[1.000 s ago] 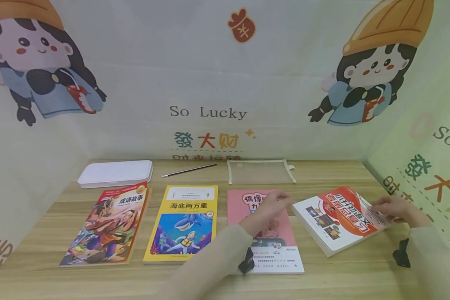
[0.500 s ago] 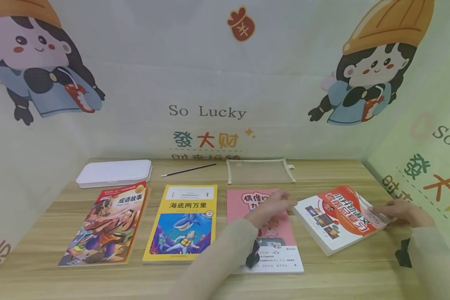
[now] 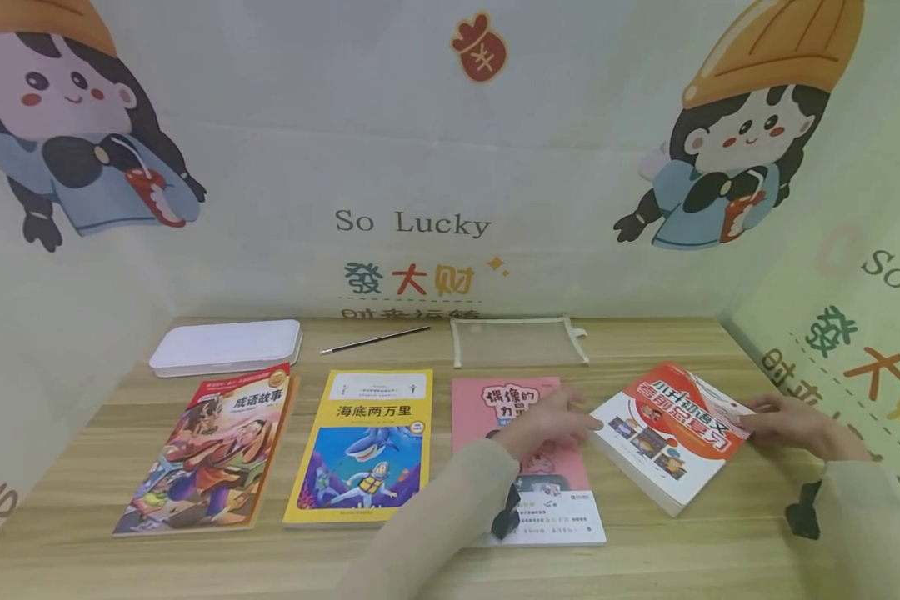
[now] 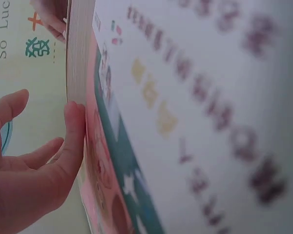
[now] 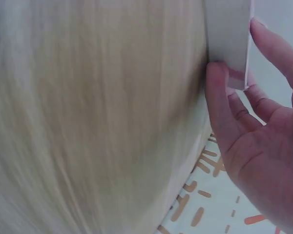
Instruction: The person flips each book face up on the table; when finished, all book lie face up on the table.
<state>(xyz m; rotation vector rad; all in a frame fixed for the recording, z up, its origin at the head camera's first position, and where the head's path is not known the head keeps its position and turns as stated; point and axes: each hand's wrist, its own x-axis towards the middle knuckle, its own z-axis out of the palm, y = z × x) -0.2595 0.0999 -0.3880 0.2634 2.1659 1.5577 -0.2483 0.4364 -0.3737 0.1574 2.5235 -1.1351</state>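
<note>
A thick red-and-white book point(image 3: 671, 433) lies askew on the right of the table. My right hand point(image 3: 802, 425) holds its right edge, with the thumb at the cover and the other fingers at the side, as the right wrist view shows on the book's end point(image 5: 228, 39). My left hand point(image 3: 547, 423) is over a pink book point(image 3: 472, 408), partly covering it. Its fingers are loosely extended toward the thick book's left side. In the left wrist view, one left fingertip touches the page edge of a book point(image 4: 78, 63).
To the left lie a yellow book point(image 3: 367, 450) with a diver cover and a colourful storybook point(image 3: 217, 454). Along the back are a white case point(image 3: 225, 346), a black pencil point(image 3: 375, 340) and a mesh pouch point(image 3: 521, 343). Printed cloth walls point(image 3: 555, 167) enclose the wooden table point(image 3: 270, 567).
The red-and-white book has turned counterclockwise, so its title runs closer to level. My left hand has shifted right and slightly nearer; my right hand stays at the book's right edge.
</note>
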